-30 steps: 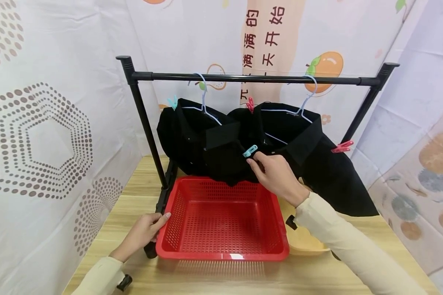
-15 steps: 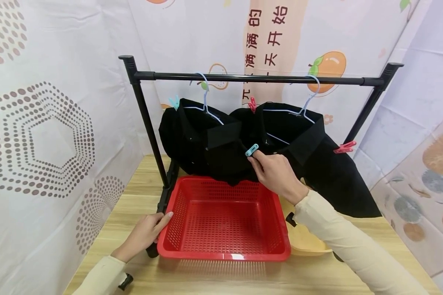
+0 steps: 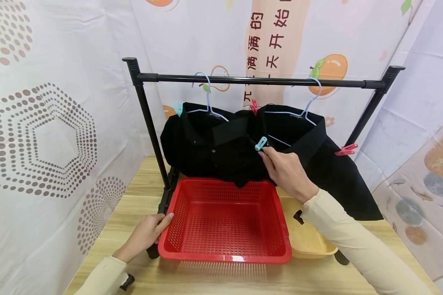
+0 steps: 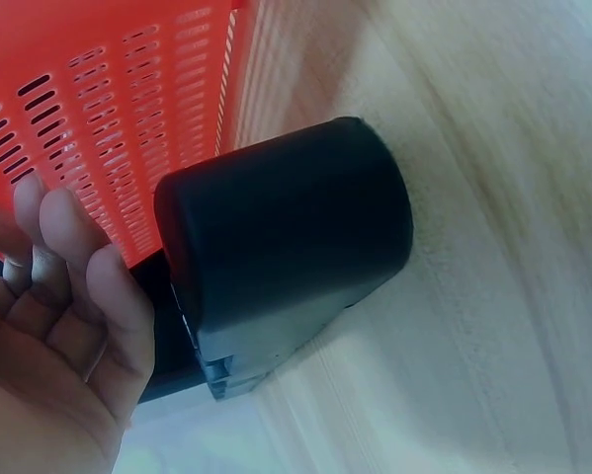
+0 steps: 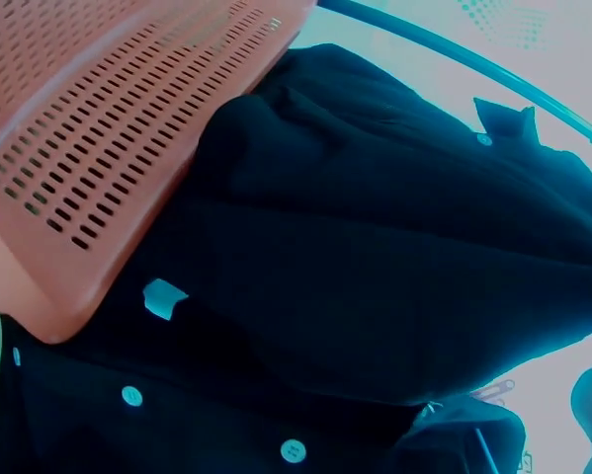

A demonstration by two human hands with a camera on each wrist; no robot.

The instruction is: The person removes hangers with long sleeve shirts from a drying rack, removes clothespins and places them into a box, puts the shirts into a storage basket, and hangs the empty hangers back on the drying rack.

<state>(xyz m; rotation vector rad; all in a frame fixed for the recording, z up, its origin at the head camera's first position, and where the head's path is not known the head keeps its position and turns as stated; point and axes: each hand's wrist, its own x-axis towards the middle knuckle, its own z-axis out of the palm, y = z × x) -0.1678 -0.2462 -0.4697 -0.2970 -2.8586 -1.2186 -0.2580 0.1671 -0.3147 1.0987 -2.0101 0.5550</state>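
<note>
My right hand (image 3: 289,174) pinches a light blue clothespin (image 3: 260,144) in front of two black shirts. The left shirt (image 3: 206,151) and the right shirt (image 3: 339,176) hang side by side on pale blue hangers from a black rack bar (image 3: 258,80). My left hand (image 3: 144,234) holds the left rim of a red perforated basket (image 3: 225,259), thumb over the edge. In the left wrist view, the fingers (image 4: 123,296) lie beside the basket's slotted side. Black cloth with white buttons (image 5: 293,450) fills most of the right wrist view.
Another light blue clothespin (image 3: 178,108) sits on the left shirt's shoulder. Red clothespins grip the cloth between the shirts (image 3: 254,106) and the right sleeve (image 3: 346,150). A yellow basket (image 3: 310,246) stands right of the red one. The rack's black foot (image 4: 286,227) is beside my left hand.
My right hand has moved slightly up and to the right with the clothespin, and the left shirt's front has shifted right. The left hand stays on the basket. The head view has shifted slightly.
</note>
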